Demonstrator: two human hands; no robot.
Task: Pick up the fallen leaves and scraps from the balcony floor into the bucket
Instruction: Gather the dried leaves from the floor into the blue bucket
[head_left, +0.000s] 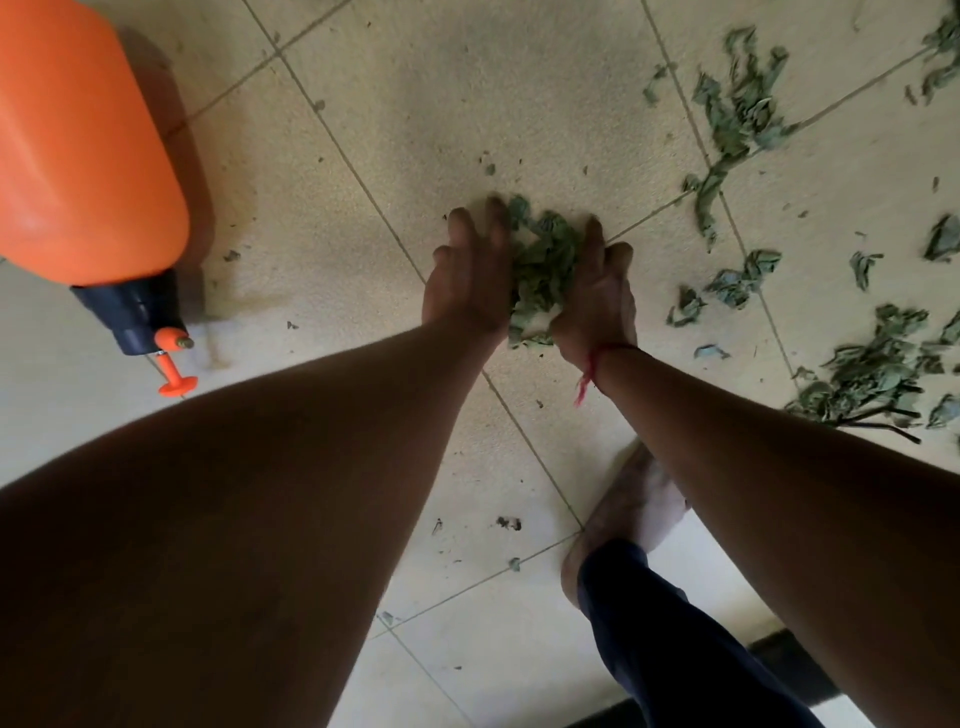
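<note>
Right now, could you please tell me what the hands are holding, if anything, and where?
A clump of green leaves, squeezed between both palms: the left hand against its left side, the right hand against its right.

Head camera, wide-angle, facing steeply down, close over tiled floor.
</note>
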